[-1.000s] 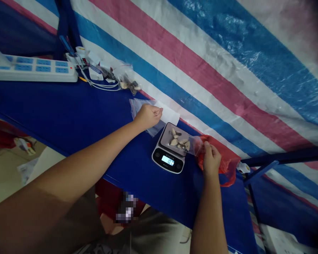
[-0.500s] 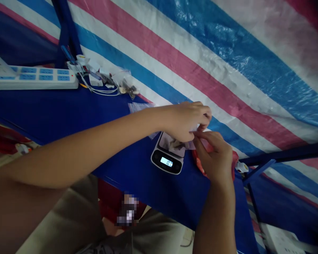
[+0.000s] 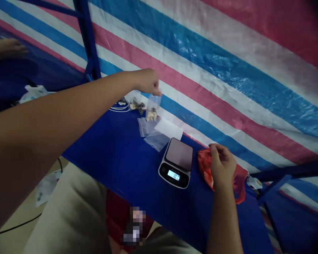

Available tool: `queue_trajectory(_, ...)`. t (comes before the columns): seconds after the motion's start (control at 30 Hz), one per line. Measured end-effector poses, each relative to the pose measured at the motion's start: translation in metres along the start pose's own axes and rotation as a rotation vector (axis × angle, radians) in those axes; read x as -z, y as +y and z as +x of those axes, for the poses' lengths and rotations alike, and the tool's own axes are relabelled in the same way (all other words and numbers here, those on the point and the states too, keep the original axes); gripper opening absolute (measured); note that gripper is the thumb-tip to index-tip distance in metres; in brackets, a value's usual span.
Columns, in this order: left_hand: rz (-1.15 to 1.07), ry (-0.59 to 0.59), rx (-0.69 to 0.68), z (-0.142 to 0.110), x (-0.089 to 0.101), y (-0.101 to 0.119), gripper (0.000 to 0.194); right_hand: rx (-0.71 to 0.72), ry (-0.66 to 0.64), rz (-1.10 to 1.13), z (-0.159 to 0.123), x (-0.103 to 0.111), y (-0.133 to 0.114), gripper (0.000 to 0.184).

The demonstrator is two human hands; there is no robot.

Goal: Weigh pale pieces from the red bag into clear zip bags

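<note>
– Layout?
– On desk, red bag & scale are set. R hand's half-curled nr red bag; hold can't be told.
– Small clear bag?
– Pinched up top by L hand, nr flat bags; best held upright.

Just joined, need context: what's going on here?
A person's left hand holds a small clear bag of pieces by its top, beside another filled bag. The right hand is at a red bag; contact is unclear. On the blue table sits a scale, display lit, near flat clear bags and white paper.
</note>
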State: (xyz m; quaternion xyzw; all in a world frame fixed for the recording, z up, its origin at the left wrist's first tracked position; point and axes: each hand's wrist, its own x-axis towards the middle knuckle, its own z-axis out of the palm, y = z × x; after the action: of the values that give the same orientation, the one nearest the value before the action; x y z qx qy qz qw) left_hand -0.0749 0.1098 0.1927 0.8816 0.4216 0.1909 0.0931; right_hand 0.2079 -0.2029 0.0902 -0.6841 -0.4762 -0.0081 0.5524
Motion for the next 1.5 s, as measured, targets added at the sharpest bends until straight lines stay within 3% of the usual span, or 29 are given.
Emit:
queue_trajectory(0.1, 0.131, -0.03, 0.078, -0.006, -0.001, -0.033, 0.036, -0.099, 0.02, 0.025, -0.009, -0.002, 0.034, 0.035)
queue_trajectory(0.17, 0.13, 0.104, 0.118, -0.017, -0.005, -0.042, 0.04, -0.132, 0.039, 0.026, -0.014, -0.003, 0.049, 0.038)
queue_trajectory(0.23, 0.112, 0.274, 0.089, -0.034, -0.011, -0.036, 0.04, -0.128, 0.046, -0.004, -0.018, -0.004, 0.056, 0.041)
queue_trajectory(0.3, 0.081, 0.36, 0.043, -0.056, -0.024, -0.019, 0.037, -0.11, 0.042, -0.052, -0.019, -0.005, 0.057, 0.042)
queue_trajectory(0.37, 0.04, 0.29, 0.08, -0.079, -0.043, 0.004, 0.036, -0.096, 0.033, -0.096, -0.02, -0.006, 0.054, 0.042)
queue_trajectory(0.43, 0.041, 0.13, 0.191, -0.099, -0.069, 0.023, 0.043, -0.084, 0.014, -0.128, -0.022, -0.007, 0.048, 0.042)
queue_trajectory(0.53, 0.1, -0.001, 0.338, -0.114, -0.108, 0.036, 0.058, -0.073, -0.012, -0.149, -0.025, -0.01, 0.044, 0.04)
queue_trajectory(0.63, 0.11, 0.014, 0.383, -0.113, -0.132, 0.034, 0.049, -0.072, -0.032, -0.159, -0.027, -0.012, 0.045, 0.039)
queue_trajectory(0.77, 0.024, 0.089, 0.385, -0.107, -0.14, 0.029, 0.033, -0.071, -0.04, -0.152, -0.027, -0.012, 0.048, 0.038)
queue_trajectory(0.9, -0.093, 0.286, 0.179, -0.108, -0.122, 0.046, 0.032, -0.053, 0.0, -0.133, -0.026, -0.011, 0.044, 0.036)
queue_trajectory(1.0, -0.061, 0.433, -0.051, -0.11, -0.099, 0.075, 0.036, -0.034, 0.029, -0.11, -0.027, -0.01, 0.038, 0.033)
queue_trajectory(1.1, 0.013, 0.47, -0.311, -0.112, -0.088, 0.11, 0.036, -0.021, 0.054, -0.051, -0.027, -0.01, 0.032, 0.03)
queue_trajectory(1.2, 0.076, 0.449, -0.585, -0.114, -0.103, 0.141, 0.035, -0.035, 0.012, 0.133, -0.029, -0.013, 0.025, 0.027)
queue_trajectory(1.3, 0.091, 0.439, -0.775, -0.118, -0.133, 0.16, 0.033, -0.079, -0.078, 0.278, -0.032, -0.017, 0.018, 0.026)
queue_trajectory(1.4, 0.034, 0.48, -0.815, -0.125, -0.161, 0.166, 0.027, -0.091, -0.122, 0.293, -0.035, -0.019, 0.013, 0.026)
queue_trajectory(1.5, -0.04, 0.478, -0.781, -0.135, -0.176, 0.165, 0.024, -0.042, -0.101, 0.269, -0.039, -0.019, 0.011, 0.025)
